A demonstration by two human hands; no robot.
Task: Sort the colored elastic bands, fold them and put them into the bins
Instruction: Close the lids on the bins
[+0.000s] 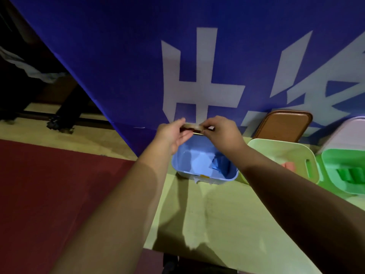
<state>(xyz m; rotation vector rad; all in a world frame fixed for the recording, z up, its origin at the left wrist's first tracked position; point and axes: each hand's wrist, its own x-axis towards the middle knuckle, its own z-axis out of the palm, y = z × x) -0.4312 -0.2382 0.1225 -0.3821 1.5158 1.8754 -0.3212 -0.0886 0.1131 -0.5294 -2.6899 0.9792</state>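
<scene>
Both my hands are stretched out over the far side of the blue bin (205,177). My left hand (172,135) and my right hand (223,131) pinch the two ends of a short, pale, blurred elastic band (192,126) held flat between them. Its colour is hard to tell. Blue bands (219,162) lie inside the blue bin. To the right stands a pale yellow-green bin (276,147) with a pink band (288,166) in it, and a green bin (327,175) with folded green bands (349,175).
The bins stand in a row on a light wooden table (227,224) against a blue banner (138,56) with white characters. A brown tray (284,123) leans on the banner behind the bins. A pale pink bin (349,131) is at the far right. Red floor (59,184) lies left.
</scene>
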